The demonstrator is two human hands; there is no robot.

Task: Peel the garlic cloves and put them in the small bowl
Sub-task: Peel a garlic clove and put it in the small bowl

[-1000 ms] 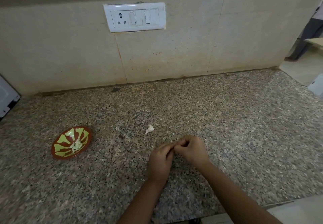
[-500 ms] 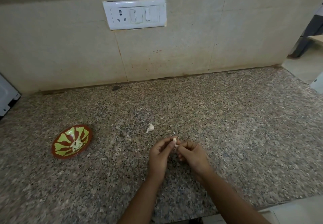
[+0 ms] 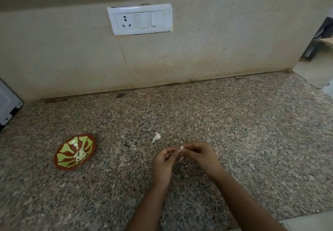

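Partway: peeled cloves point(image 3: 80, 154) in small bowl point(image 3: 67, 148), my left hand point(image 3: 164, 162) and right hand point(image 3: 202, 156) pinch one clove point(image 3: 181, 148), loose clove point(image 3: 156, 137) waits on counter point(image 3: 234, 122).

Dim, flat room light, brighter off to the right past the wall point(image 3: 198, 54); faint soft shadows on the desk point(image 3: 252, 140); edges bow from the wide lens, everything slightly soft

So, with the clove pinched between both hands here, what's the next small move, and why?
Probably pull off the pale skin shred hanging beneath the small white garlic clove, which the left hand and right hand pinch between them. Only then carry it to the red-and-green patterned small bowl.
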